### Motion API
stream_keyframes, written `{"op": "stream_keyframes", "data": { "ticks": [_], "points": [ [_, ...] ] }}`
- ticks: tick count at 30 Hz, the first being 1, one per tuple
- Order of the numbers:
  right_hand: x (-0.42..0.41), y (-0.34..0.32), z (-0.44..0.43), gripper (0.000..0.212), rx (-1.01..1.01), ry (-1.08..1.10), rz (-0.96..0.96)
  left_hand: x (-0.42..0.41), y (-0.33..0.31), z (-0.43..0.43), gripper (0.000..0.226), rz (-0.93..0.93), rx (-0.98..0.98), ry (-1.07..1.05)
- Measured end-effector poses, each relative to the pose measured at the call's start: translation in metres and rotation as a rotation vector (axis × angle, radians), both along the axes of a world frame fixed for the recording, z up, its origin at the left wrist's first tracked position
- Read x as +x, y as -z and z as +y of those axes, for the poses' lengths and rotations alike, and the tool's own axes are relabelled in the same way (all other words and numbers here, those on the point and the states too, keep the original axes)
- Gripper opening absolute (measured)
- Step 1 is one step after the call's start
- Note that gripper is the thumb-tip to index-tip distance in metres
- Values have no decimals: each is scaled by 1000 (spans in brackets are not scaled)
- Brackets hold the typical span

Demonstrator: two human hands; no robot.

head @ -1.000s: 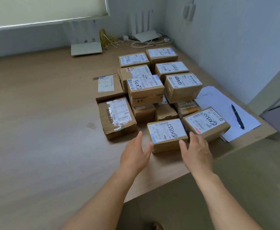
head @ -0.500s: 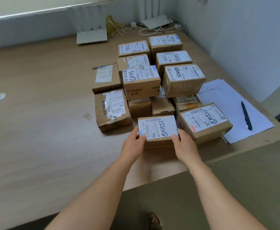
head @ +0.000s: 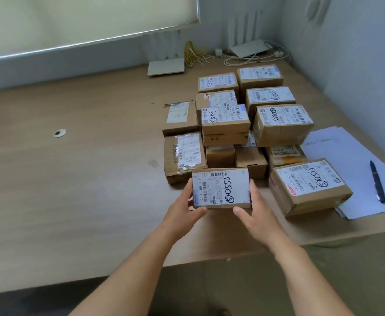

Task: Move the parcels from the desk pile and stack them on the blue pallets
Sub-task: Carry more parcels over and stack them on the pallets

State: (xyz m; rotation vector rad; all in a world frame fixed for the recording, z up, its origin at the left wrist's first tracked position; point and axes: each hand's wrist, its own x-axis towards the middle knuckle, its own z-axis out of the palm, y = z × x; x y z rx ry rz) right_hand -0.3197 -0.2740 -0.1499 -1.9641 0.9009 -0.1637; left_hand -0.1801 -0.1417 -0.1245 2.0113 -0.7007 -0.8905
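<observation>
A small brown parcel [head: 221, 188] with a white shipping label and black handwriting is held above the desk, in front of the pile. My left hand [head: 184, 208] grips its left side and my right hand [head: 255, 213] grips its right side, thumbs at the near edge. Behind it, the pile of several cardboard parcels [head: 244, 124] covers the right part of the wooden desk [head: 84, 179], some stacked two high. A larger labelled parcel [head: 307, 185] lies just right of the held one. No blue pallets are in view.
White papers [head: 346, 156] with a black pen [head: 377, 181] lie at the desk's right edge. White routers [head: 166, 65] and cables [head: 250, 58] sit at the back by the wall. A wall closes the right side. The floor shows below the desk's near edge.
Both hands reached the front parcel, closed on its sides and lifted it slightly toward me. The camera moved closer to the desk.
</observation>
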Motion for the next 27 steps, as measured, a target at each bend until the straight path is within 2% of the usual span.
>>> {"op": "stream_keyframes", "data": {
  "ticks": [5,12,20,27],
  "points": [
    [30,-15,21,82,-19,-62,-63,21,-11,31,81,-78,-35,-75],
    [77,-43,67,84,-149,-144,-159,56,-30,89,77,-138,-147,-173],
    [145,-65,154,87,-137,-257,-254,103,-56,192,75,-205,-213,-291],
    [201,-74,235,83,-172,-347,-291,139,-65,286,74,-244,-259,-411]
  ]
}}
